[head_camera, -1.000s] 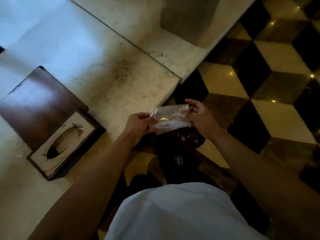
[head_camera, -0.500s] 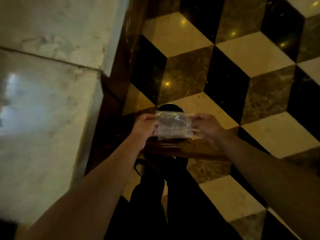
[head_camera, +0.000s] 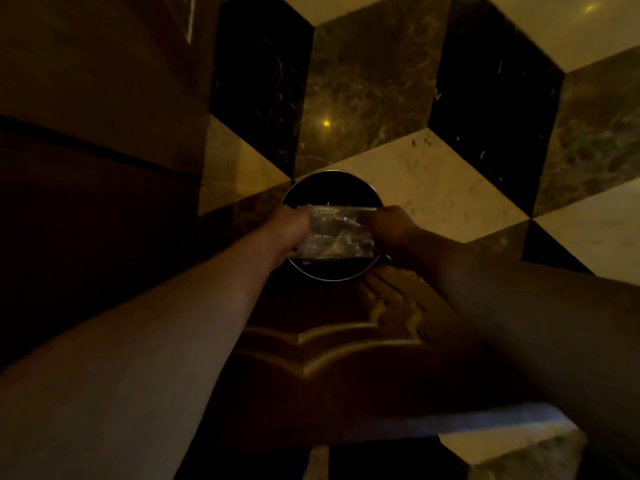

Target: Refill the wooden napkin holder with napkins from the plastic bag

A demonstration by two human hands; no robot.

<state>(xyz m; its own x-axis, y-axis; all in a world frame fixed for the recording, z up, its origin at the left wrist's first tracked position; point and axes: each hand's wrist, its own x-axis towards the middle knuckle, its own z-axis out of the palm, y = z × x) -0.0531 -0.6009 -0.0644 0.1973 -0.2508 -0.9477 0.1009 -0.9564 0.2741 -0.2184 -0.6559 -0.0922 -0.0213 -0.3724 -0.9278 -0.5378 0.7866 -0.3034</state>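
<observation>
Clear plastic bag [head_camera: 337,233]: crumpled and see-through, stretched flat between both hands; it looks empty, though the dim light makes that hard to confirm.
Left hand [head_camera: 291,230]: closed on the bag's left edge, fingers curled over it.
Right hand [head_camera: 389,226]: closed on the bag's right edge, pinching the top corner.
Bin [head_camera: 332,188]: round, dark inside, with a shiny metal rim, standing on the floor directly below the bag — the bag hangs over its mouth.
Floor [head_camera: 433,178]: polished marble in a cube pattern of black, brown and cream tiles.
Dark wood panel [head_camera: 97,168]: fills the left of the head view, beside the bin.
Carved wooden piece [head_camera: 346,327]: between the forearms, near the bin; what it belongs to is unclear.
Napkin holder: not in this view, so its state cannot be checked.
Napkins: none visible.
Step in hand: judging by the bag's position, this is the disposal of the wrapper — a late part of the task.
Next move: probably both hands need to let go so the bag falls inside the rim, not onto the tiles.
</observation>
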